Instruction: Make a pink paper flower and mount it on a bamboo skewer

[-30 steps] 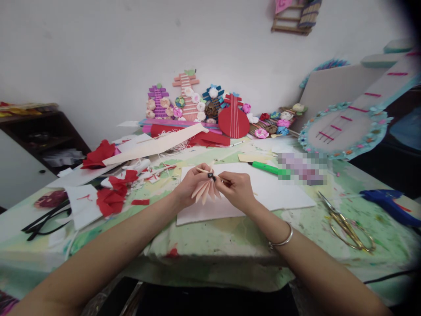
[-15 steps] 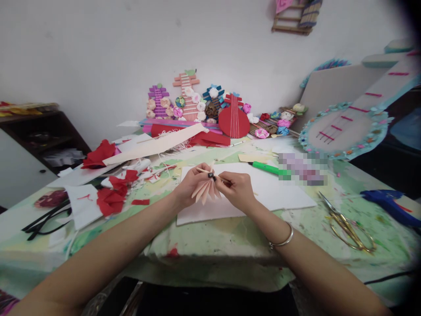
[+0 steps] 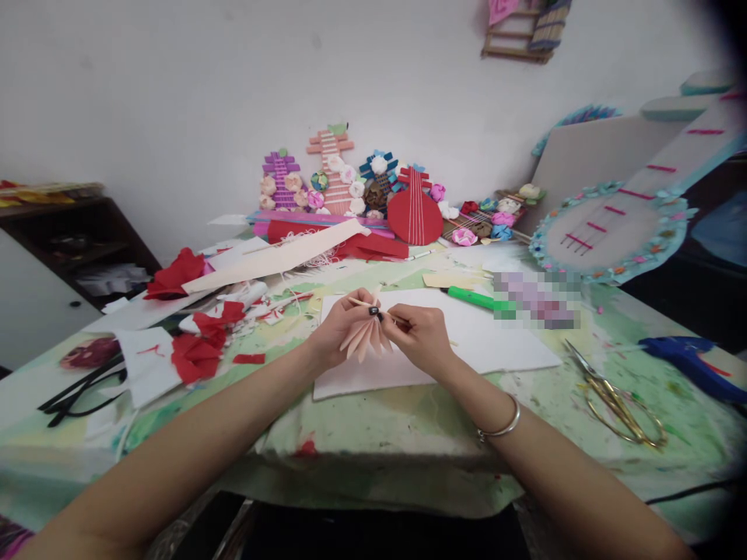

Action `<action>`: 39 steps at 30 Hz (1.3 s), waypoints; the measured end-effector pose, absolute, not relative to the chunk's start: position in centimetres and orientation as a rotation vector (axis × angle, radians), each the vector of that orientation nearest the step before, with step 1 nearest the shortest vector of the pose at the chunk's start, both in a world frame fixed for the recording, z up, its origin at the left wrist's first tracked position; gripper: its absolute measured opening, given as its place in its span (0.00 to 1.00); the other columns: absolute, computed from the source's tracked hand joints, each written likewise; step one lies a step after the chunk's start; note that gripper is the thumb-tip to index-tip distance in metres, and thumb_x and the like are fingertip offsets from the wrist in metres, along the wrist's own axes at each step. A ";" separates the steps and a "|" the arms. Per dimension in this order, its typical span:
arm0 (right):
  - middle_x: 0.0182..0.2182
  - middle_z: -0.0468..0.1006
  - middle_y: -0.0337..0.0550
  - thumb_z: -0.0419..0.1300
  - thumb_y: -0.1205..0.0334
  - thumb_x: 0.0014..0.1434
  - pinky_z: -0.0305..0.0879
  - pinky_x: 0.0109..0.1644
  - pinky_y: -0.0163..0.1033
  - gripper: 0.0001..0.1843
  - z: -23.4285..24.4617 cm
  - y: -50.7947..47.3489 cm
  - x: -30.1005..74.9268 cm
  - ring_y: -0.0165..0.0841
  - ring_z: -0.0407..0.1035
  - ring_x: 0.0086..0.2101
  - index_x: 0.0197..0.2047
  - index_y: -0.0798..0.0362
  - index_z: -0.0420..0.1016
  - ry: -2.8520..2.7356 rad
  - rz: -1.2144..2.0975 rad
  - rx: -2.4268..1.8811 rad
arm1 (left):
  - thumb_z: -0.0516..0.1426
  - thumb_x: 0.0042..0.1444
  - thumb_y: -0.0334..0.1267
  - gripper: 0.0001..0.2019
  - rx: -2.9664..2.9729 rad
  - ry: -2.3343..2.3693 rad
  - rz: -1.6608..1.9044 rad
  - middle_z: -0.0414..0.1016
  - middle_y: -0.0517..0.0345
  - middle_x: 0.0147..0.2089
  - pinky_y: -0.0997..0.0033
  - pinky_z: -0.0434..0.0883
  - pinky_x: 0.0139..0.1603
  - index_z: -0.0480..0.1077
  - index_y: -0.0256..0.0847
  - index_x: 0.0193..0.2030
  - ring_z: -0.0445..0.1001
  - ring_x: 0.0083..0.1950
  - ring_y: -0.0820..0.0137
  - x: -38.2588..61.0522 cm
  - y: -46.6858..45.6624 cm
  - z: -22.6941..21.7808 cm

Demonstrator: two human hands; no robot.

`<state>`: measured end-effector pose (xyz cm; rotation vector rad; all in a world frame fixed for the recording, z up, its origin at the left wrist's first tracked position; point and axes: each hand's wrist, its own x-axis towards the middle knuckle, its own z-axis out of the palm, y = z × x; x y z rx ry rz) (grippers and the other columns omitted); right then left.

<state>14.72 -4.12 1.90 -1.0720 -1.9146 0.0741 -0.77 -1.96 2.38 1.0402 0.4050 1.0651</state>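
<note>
Above a white board, a pale pink pleated paper fan hangs with its folds spread downward between my two hands. My left hand is closed, pinching the fan's gathered top from the left. A thin pale stick or strip shows by its fingers. From the other side, my right hand is closed, thumb and fingertips pressed at the same gathered point. The dark-nailed thumbs almost meet there, and the exact grip between them is partly hidden.
Gold-handled scissors and a blue glue gun lie at right. Behind the board is a green-handled knife. Red paper scraps and black-framed glasses are at left. Decorated paper lutes lean along the wall.
</note>
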 end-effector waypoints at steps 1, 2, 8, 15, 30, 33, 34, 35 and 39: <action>0.14 0.59 0.33 0.54 0.57 0.58 0.46 0.25 0.30 0.20 1.9 -4.1 14.7 0.22 0.50 0.19 0.17 0.55 0.62 -1.917 0.072 -1.076 | 0.62 0.46 0.30 0.10 1.040 0.404 1.067 0.68 0.65 0.25 0.79 0.67 0.24 0.62 0.37 0.27 0.70 0.23 0.77 -0.8 -2.0 2.4; 0.14 0.59 0.33 0.54 0.57 0.58 0.46 0.25 0.30 0.20 1.9 -4.1 14.7 0.22 0.50 0.19 0.17 0.55 0.62 -1.916 0.071 -1.081 | 0.62 0.46 0.30 0.10 1.039 0.403 1.067 0.68 0.65 0.25 0.79 0.67 0.24 0.62 0.37 0.27 0.70 0.23 0.77 -0.8 -2.0 2.4; 0.14 0.60 0.34 0.54 0.56 0.58 0.47 0.25 0.31 0.20 2.0 -4.1 14.6 0.22 0.50 0.19 0.17 0.55 0.62 -1.914 0.082 -1.087 | 0.61 0.46 0.30 0.10 1.038 0.397 1.067 0.68 0.65 0.25 0.80 0.67 0.25 0.62 0.36 0.27 0.70 0.23 0.78 -0.8 -2.0 2.5; 0.14 0.58 0.33 0.54 0.56 0.58 0.46 0.25 0.30 0.20 2.0 -4.1 14.7 0.22 0.50 0.19 0.17 0.55 0.60 -1.916 0.086 -1.084 | 0.61 0.47 0.29 0.09 1.040 0.388 1.067 0.67 0.65 0.25 0.80 0.66 0.26 0.62 0.37 0.27 0.69 0.25 0.78 -0.9 -1.9 2.3; 0.14 0.57 0.33 0.53 0.57 0.57 0.46 0.25 0.30 0.21 2.0 -4.1 14.6 0.22 0.49 0.18 0.17 0.55 0.58 -1.921 0.081 -1.087 | 0.62 0.46 0.31 0.10 1.054 0.409 1.066 0.67 0.65 0.24 0.80 0.67 0.25 0.61 0.37 0.27 0.69 0.24 0.78 -0.8 -2.0 2.5; 0.14 0.57 0.33 0.54 0.57 0.57 0.45 0.25 0.30 0.20 2.0 -4.2 14.6 0.22 0.50 0.19 0.17 0.55 0.58 -1.919 0.082 -1.091 | 0.62 0.45 0.31 0.11 1.055 0.430 1.066 0.67 0.65 0.24 0.79 0.67 0.24 0.61 0.37 0.27 0.70 0.23 0.77 -0.8 -2.1 2.5; 0.14 0.57 0.33 0.54 0.57 0.57 0.45 0.25 0.30 0.20 2.0 -4.2 14.6 0.22 0.50 0.19 0.17 0.55 0.58 -1.919 0.084 -1.095 | 0.62 0.45 0.31 0.11 1.056 0.435 1.064 0.68 0.65 0.24 0.79 0.67 0.24 0.61 0.37 0.27 0.70 0.23 0.77 -0.8 -2.1 2.4; 0.14 0.57 0.32 0.53 0.57 0.58 0.45 0.25 0.30 0.20 2.1 -4.2 14.7 0.22 0.50 0.19 0.17 0.55 0.58 -1.925 0.093 -1.098 | 0.62 0.45 0.32 0.11 1.056 0.439 1.063 0.68 0.65 0.24 0.79 0.67 0.24 0.61 0.37 0.27 0.70 0.23 0.76 -0.8 -2.0 2.4; 0.16 0.61 0.33 0.50 0.57 0.61 0.47 0.26 0.30 0.17 2.4 -4.0 15.0 0.23 0.53 0.19 0.22 0.54 0.63 -2.013 0.231 -1.081 | 0.62 0.45 0.32 0.10 1.059 0.448 1.085 0.69 0.64 0.23 0.78 0.67 0.24 0.62 0.37 0.27 0.71 0.23 0.75 -1.1 -1.6 2.6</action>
